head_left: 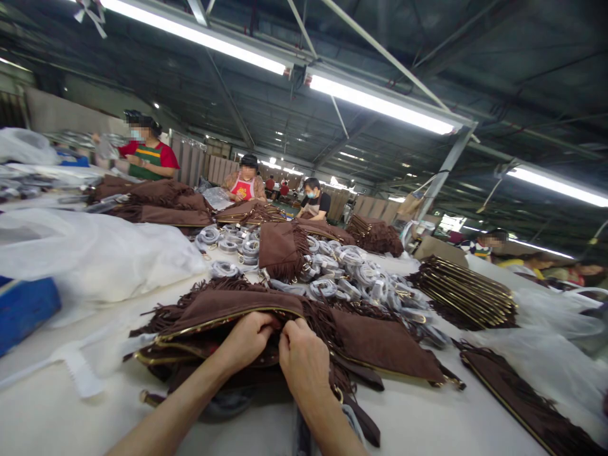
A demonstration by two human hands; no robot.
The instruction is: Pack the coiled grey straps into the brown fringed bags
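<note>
A brown fringed bag (223,310) with a gold zipper lies before me on the white table, its zipped mouth gaping. My left hand (249,339) reaches into the opening, fingers bent and partly hidden inside. Close beside it, my right hand (304,354) is closed on the bag's zipper edge, thumb against the fingers. Under and around this bag lie more brown fringed bags (380,342), with gold zippers along their edges. A metal ring and a strap end hang near my right wrist.
Beyond the bag is a heap of coiled straps in clear wrap (351,272). A stack of zipped bags (465,291) stands right. Plastic sheeting (95,253) and a blue bin (28,310) are at left. Several co-workers sit or stand across the table.
</note>
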